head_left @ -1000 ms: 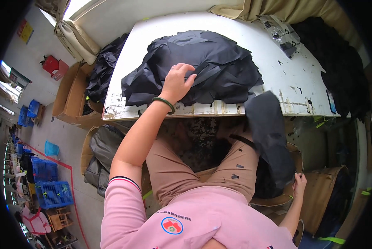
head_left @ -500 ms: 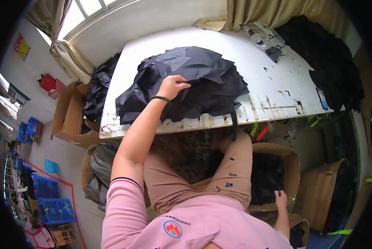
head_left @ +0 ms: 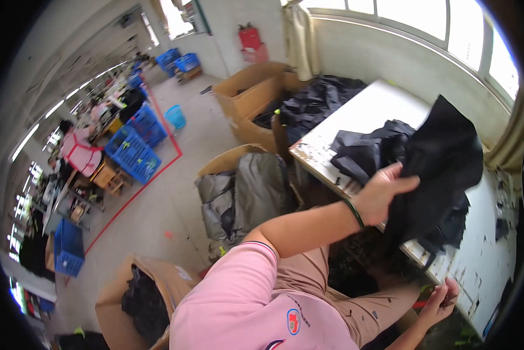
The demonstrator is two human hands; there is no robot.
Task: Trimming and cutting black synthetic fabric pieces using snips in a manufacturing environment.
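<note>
Head view: seated person at a white table (head_left: pixel 378 108), fisheye bending all edges.
Far left: blue crates (head_left: pixel 134 153) and other workers, well apart from the work.
Lower left: open cardboard box (head_left: pixel 138 297) with dark cloth inside.
Centre: second box holding grey fabric (head_left: pixel 238 195), just beside the table's near corner.
Left hand (head_left: pixel 383 195): fingers closed in a grasp on the black garment (head_left: pixel 443 157), lifting it off the tabletop; green band at the wrist.
Black garment: half raised, its lower part trailing over the table edge, beside a dark pile (head_left: pixel 364 149) lying on the table.
Right hand (head_left: pixel 440 297): low by the knee, fingers curled around something small and dark; cannot tell what.
Risk: the one-handed grip looks shallow, so the hanging cloth may slip free, or drag the pile off the edge.
</note>
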